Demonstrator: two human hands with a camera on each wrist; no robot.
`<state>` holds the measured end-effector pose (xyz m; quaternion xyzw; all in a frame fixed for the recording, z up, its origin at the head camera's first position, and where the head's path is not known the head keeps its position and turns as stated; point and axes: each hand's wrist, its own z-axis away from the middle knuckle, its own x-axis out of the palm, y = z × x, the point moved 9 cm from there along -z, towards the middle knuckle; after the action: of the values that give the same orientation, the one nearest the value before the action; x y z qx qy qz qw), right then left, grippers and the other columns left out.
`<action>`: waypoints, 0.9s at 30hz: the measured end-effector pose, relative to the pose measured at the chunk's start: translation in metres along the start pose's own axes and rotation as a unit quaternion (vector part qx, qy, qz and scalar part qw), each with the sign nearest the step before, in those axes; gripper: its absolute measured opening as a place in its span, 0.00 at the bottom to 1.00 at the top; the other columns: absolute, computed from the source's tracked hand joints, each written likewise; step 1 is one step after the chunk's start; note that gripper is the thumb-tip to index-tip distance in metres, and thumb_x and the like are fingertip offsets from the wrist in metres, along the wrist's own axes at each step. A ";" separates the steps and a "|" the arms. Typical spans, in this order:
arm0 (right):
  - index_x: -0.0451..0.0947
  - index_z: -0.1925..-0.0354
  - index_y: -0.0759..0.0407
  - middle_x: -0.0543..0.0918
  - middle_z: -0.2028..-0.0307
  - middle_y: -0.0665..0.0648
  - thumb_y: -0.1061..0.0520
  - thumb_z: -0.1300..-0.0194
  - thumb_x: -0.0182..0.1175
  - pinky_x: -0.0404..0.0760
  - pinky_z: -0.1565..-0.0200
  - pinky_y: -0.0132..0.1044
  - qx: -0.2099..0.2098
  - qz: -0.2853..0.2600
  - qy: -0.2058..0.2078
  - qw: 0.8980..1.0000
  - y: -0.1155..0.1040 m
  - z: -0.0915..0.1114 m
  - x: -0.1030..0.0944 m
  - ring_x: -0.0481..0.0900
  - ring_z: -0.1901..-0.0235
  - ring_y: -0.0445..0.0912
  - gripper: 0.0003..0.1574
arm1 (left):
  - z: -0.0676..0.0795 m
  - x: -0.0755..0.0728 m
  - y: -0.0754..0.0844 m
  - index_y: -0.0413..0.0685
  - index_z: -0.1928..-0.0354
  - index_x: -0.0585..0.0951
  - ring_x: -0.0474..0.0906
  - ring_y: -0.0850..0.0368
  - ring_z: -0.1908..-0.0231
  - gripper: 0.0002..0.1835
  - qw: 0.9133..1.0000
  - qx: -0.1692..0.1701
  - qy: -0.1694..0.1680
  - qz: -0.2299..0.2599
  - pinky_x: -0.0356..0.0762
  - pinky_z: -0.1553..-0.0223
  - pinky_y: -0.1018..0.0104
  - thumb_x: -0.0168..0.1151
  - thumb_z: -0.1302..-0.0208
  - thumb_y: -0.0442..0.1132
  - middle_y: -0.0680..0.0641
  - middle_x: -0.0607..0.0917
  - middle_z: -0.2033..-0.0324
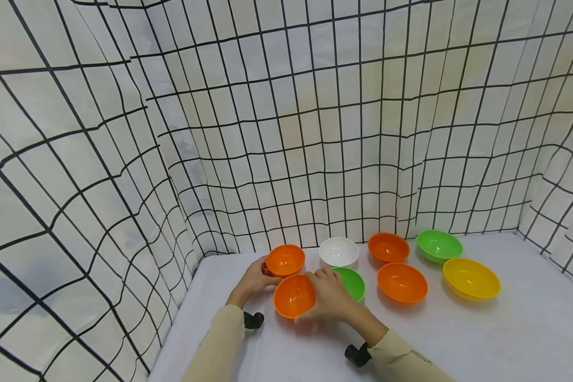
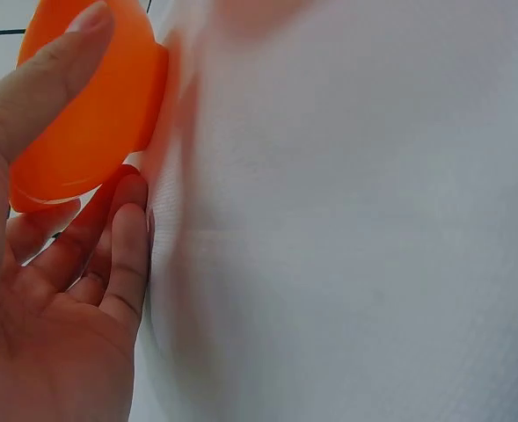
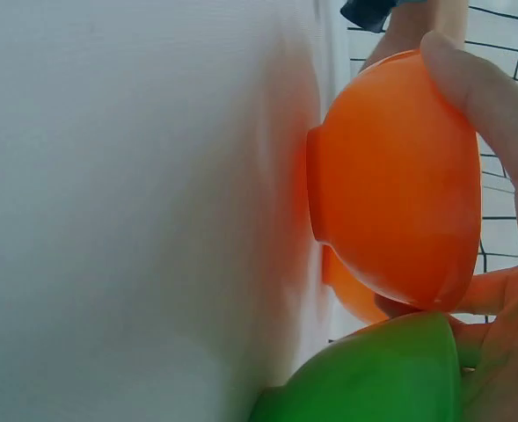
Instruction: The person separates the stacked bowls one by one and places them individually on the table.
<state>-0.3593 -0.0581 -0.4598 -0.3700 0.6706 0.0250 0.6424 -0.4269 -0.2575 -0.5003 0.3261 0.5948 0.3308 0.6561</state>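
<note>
My left hand [image 1: 253, 281] holds the back-left orange bowl [image 1: 285, 260] at its left side. In the left wrist view, the thumb lies across that bowl's side and the fingers curve around its edge. A second orange bowl [image 1: 293, 297] stands just in front, gripped by my right hand [image 1: 333, 300] with the thumb at the near rim and fingers at the far rim. In the right wrist view, this bowl's base [image 3: 314, 185] is close to the cloth; contact is hard to tell. A green bowl [image 1: 352, 285] sits right beside the right hand, partly hidden by it.
Behind stands a white bowl [image 1: 339, 252]. Farther right are two orange bowls, one at the back [image 1: 388, 248] and one in front [image 1: 402, 284], plus a green bowl [image 1: 439, 246] and a yellow bowl [image 1: 471, 279]. White cloth [image 1: 520, 334] covers the table; grid-patterned curtains [image 1: 296, 132] enclose it.
</note>
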 end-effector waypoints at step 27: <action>0.68 0.29 0.64 0.81 0.44 0.61 0.19 0.57 0.72 0.57 0.26 0.63 -0.004 0.074 0.000 0.997 -0.014 -0.006 0.007 0.71 0.38 0.56 0.72 | 0.000 0.004 -0.001 0.57 0.24 0.67 0.79 0.52 0.49 0.38 0.999 0.029 -0.033 0.010 0.83 0.39 0.51 0.68 0.34 0.32 0.45 0.82 0.40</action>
<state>-0.3564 -0.0743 -0.4590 -0.3222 0.6960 0.0749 0.6373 -0.4269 -0.2548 -0.5033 0.3621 0.5785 0.3088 0.6624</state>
